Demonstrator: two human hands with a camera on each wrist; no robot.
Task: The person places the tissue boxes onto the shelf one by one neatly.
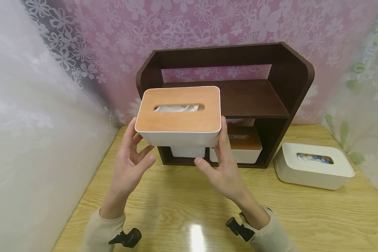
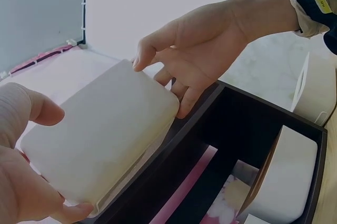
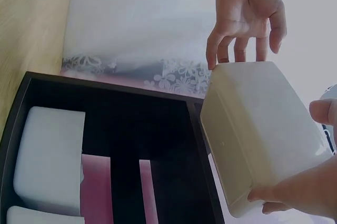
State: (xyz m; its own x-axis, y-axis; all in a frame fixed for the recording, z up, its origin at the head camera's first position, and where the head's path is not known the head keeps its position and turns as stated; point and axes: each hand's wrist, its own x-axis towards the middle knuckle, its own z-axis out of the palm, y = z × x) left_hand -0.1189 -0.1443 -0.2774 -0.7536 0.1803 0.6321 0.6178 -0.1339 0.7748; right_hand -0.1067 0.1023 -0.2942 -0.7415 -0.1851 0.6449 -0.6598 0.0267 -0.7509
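A white tissue box (image 1: 177,122) with a wood-look lid is held up between both hands, in front of the dark shelf's upper level. Through the slot in its lid, white tissue shows. My left hand (image 1: 129,164) grips its left end, fingers along the side and thumb lower and apart from the front wall. At the opposite end my right hand (image 1: 222,169) holds it the same way. Both wrist views show the pale bottom of the box (image 2: 100,129), with fingertips at its ends.
The dark brown shelf unit (image 1: 249,99) stands on the wooden table (image 1: 176,203) against a flowered backdrop. On its lower level sit a wood-lidded tissue box (image 1: 245,155) and another white box (image 1: 189,152), partly hidden. An all-white tissue box (image 1: 312,176) lies to the right.
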